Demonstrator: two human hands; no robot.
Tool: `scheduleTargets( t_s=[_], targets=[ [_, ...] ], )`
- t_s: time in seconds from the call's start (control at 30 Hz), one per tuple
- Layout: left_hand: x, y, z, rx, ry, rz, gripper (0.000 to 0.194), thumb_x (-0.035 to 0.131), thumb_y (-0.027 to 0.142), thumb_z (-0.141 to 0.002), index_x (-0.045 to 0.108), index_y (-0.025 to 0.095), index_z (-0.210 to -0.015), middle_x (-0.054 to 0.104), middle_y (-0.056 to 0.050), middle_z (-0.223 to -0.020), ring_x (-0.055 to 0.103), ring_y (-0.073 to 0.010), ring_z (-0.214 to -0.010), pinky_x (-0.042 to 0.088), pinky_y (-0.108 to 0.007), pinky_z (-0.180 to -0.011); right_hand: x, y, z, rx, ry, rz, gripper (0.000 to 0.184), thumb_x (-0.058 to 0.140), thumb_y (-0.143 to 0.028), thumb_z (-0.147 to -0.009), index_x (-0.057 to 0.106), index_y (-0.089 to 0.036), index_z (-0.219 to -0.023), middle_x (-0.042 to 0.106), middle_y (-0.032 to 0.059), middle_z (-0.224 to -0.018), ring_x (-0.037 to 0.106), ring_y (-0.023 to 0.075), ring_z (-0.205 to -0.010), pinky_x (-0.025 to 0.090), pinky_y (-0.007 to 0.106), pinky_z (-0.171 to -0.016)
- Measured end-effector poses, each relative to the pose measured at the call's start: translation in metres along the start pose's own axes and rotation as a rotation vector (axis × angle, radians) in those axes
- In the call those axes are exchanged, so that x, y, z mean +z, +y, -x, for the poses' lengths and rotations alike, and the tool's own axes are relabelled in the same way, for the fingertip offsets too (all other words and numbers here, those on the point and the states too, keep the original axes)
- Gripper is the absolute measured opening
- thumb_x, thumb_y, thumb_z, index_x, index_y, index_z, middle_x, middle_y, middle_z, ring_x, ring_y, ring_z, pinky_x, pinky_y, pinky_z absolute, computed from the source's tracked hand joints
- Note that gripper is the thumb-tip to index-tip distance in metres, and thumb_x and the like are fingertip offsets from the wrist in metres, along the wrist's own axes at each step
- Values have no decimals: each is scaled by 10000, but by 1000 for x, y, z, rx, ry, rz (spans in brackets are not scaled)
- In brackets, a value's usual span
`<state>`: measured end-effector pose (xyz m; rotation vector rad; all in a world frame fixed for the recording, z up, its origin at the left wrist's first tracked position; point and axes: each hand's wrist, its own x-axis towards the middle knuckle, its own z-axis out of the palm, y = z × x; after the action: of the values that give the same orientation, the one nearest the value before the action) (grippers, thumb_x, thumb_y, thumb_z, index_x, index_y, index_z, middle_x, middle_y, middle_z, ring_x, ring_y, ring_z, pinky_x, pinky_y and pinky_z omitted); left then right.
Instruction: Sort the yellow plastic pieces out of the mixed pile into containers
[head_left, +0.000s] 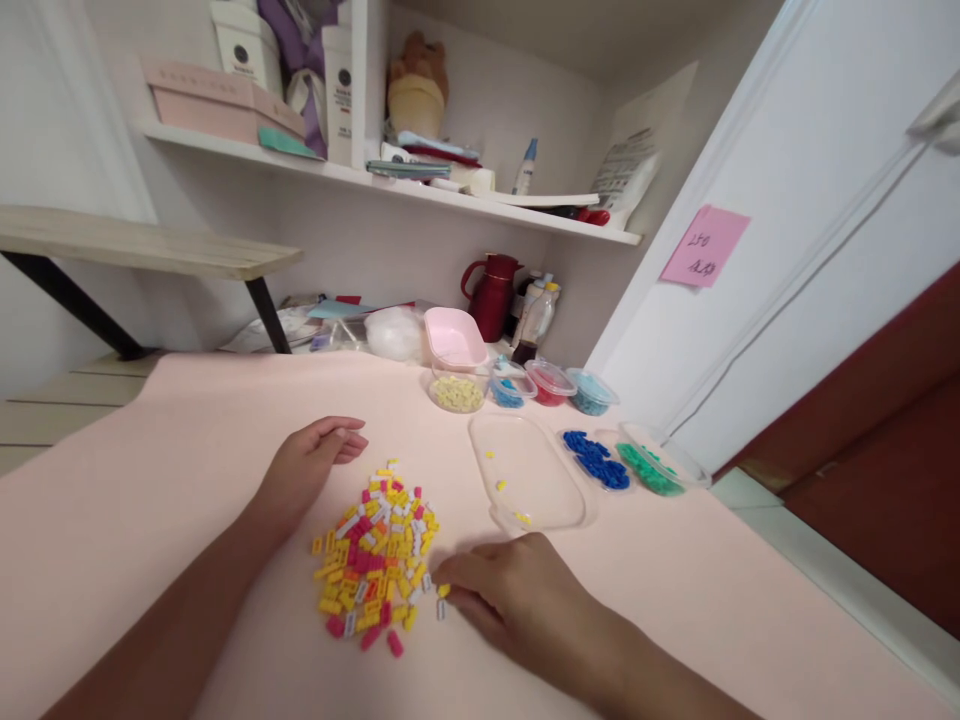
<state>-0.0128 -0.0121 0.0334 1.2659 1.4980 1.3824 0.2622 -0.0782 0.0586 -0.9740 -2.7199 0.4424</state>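
A loose pile of small building bricks [379, 560] in yellow, white, pink and orange lies in front of me on the pink tabletop. At the pile's right edge my right hand [514, 590] is closed, with a yellow brick [443, 591] at its thumb and fingertips. Two white bricks [441, 609] lie beside those fingertips. My left hand [311, 462] rests on its side to the upper left of the pile, fingers loosely stretched and holding nothing. Beyond my right hand sits a shallow clear tray [536, 470] with a few yellow bricks in it.
Tubs of dark blue bricks [596, 460] and green bricks [651, 468] stand at the right. Behind the tray are tubs of pale yellow [459, 393], blue [508, 392], red [551, 385] and light blue pieces [592, 395]. A pink bin [455, 335] and red jug [491, 295] stand farther back.
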Motion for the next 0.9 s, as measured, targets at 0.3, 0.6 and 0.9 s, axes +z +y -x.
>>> scheduleTargets(
  t_s=[0.3,0.6,0.9],
  targets=[
    [-1,3,1,-18,7,-30,366,573,453,-762,684,185,-986,747,-73,-889,694,-212,-860,521,-378,-874,-1,-3,-1,34,110,-124,190,503,-152,-873,668,-236,-915,708,-20,-794,606,89,-650,391,168,-634],
    [-1,4,1,-22,7,-40,347,564,446,-777,680,191,-980,747,-70,-888,693,-206,-863,517,-375,-888,3,0,-1,115,241,-278,215,526,-150,-821,667,-229,-963,575,-67,-587,449,57,-473,325,151,-511],
    [-1,7,2,-21,16,-43,353,579,452,-764,691,190,-971,752,-70,-883,698,-208,-856,526,-367,-873,5,1,-1,101,256,-279,203,524,-132,-800,630,-228,-945,528,-86,-563,423,50,-463,305,142,-497]
  ],
)
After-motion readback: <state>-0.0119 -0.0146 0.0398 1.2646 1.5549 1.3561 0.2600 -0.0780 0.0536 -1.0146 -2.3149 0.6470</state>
